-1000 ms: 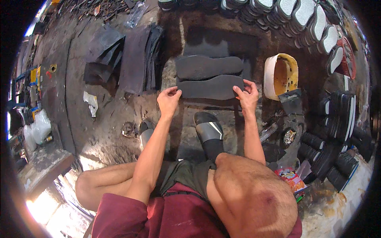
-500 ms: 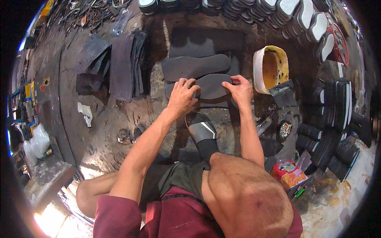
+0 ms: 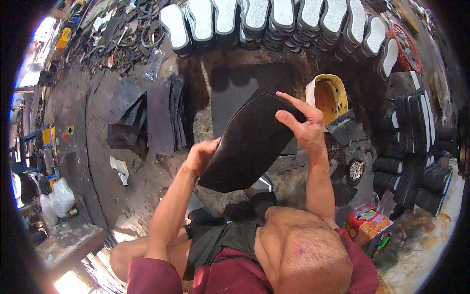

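Note:
A black rectangular sheet (image 3: 247, 147), rubber-like, is held up off the ground, tilted with its lower left corner toward me. My left hand (image 3: 199, 158) grips its left edge, the fingers partly behind it. At its upper right corner my right hand (image 3: 304, 120) is closed, thumb on the near face and fingers along the far edge. The sheet's far side is hidden, and no separate sole shapes show on the face toward me. Behind it, a larger dark mat (image 3: 226, 98) lies on the ground. My foot in a dark sandal (image 3: 262, 185) is just below the sheet.
Stacks of white-topped soles (image 3: 254, 14) line the far side; more dark soles (image 3: 413, 122) stand at right. A yellow-lined tub (image 3: 313, 95) is beside my right hand. Dark sheets (image 3: 160, 117) lie to the left, scraps (image 3: 122, 44) beyond. A red box (image 3: 364, 220) sits at lower right.
Two dark soles lay flat on the ground under my hands. Now both hands have raised a black sheet toward me, and the soles are out of sight.

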The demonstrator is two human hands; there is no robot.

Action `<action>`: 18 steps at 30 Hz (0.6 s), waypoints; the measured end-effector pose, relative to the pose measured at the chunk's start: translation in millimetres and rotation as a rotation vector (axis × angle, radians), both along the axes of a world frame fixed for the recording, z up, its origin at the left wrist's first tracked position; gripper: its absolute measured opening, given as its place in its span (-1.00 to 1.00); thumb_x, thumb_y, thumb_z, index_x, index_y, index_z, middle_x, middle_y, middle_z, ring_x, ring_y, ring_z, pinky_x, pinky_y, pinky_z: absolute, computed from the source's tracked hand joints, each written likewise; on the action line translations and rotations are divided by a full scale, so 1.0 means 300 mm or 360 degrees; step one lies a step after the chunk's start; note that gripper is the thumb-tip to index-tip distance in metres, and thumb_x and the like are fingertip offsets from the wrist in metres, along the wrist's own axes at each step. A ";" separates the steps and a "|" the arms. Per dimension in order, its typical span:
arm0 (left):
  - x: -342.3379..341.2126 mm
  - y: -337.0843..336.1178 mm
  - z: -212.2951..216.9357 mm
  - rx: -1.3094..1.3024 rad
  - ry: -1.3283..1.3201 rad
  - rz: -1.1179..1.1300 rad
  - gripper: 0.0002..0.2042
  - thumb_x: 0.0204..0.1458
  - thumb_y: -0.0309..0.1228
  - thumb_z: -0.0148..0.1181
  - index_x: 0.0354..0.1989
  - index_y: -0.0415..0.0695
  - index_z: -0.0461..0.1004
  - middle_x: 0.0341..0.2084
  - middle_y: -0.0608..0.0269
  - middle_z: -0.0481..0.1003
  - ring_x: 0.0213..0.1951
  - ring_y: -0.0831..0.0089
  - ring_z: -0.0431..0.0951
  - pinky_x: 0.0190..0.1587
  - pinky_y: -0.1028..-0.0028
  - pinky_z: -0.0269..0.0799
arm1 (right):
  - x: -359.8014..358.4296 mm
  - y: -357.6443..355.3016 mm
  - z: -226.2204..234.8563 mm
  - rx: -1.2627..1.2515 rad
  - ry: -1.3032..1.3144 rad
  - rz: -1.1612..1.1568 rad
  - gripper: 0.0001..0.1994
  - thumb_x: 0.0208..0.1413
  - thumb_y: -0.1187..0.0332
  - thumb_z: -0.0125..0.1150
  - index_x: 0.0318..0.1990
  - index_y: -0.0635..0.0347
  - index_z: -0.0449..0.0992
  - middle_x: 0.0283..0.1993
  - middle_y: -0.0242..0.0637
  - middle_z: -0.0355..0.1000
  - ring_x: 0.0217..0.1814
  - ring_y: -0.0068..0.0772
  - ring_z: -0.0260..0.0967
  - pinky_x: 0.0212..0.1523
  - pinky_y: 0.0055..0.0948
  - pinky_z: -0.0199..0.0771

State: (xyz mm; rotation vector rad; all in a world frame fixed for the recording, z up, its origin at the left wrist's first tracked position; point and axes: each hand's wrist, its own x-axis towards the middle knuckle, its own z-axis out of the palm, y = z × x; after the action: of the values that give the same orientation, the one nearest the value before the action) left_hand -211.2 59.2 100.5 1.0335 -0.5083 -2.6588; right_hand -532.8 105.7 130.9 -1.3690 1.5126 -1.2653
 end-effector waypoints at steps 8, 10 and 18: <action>-0.038 0.059 0.080 -0.1228 -0.0671 -0.0549 -0.28 -0.19 -0.43 0.66 0.22 -0.28 0.47 -0.02 0.20 0.63 0.03 0.44 0.59 0.18 0.39 0.49 | 0.034 -0.078 0.055 0.0380 -0.0442 -0.0354 -0.76 0.11 0.31 0.48 -0.14 0.28 0.75 -0.18 -0.19 0.70 -0.13 -0.44 0.60 0.00 -0.44 0.51; -0.060 0.072 0.090 -0.1191 -0.0634 -0.0324 -0.32 -0.17 -0.47 0.64 0.20 -0.28 0.47 -0.02 0.19 0.63 0.01 0.45 0.60 0.17 0.39 0.50 | 0.033 -0.114 0.031 -0.0048 0.0175 -0.0446 -0.75 0.12 0.31 0.48 -0.12 0.28 0.74 -0.15 -0.20 0.70 -0.03 -0.39 0.58 0.11 -0.38 0.45; -0.200 0.096 0.121 -0.1215 -0.0790 0.0454 -0.26 -0.19 -0.49 0.63 0.22 -0.31 0.37 0.02 0.04 0.58 0.02 0.28 0.62 0.13 0.32 0.56 | 0.126 0.027 -0.052 0.0346 -0.0604 -0.0120 0.14 -0.08 0.38 0.63 0.56 0.38 -0.10 0.55 0.16 0.05 0.62 -0.07 -0.03 0.57 -0.16 -0.02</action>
State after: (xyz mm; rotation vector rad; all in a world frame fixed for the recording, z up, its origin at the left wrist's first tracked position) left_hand -271.3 88.1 136.8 1.3427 -1.2337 -1.6904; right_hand -494.9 113.9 115.3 -0.8817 1.3954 -1.2790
